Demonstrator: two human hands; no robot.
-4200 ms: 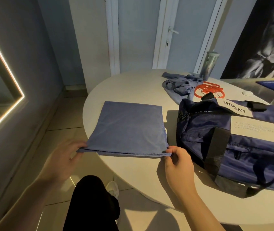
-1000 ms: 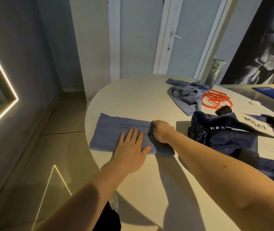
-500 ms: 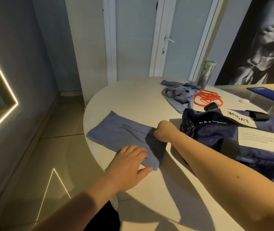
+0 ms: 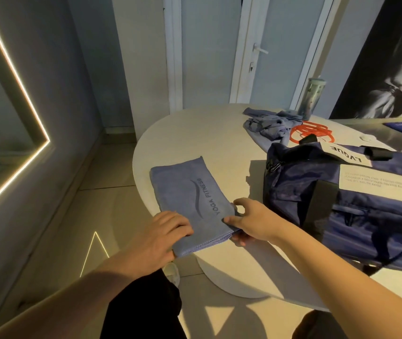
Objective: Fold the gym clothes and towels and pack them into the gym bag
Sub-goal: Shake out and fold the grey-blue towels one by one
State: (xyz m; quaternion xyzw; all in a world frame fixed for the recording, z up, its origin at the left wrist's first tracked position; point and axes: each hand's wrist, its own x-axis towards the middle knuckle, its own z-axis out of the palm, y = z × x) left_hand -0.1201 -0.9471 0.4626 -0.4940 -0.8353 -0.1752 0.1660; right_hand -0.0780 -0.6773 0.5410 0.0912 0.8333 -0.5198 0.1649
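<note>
Narrow-folded blue towel (image 4: 190, 199) on table (image 4: 195, 133); left hand (image 4: 163, 238) grips near corner; right hand (image 4: 246, 223) pinches near edge; crumpled clothes (image 4: 266, 128) unfolded behind gym bag (image 4: 341, 204); packing seemingly unstarted.

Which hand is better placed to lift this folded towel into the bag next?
Probably the right. The right hand pinches the towel at its near corner, on the side beside the gym bag; the left hand grips the opposite corner, farther from the bag.
</note>
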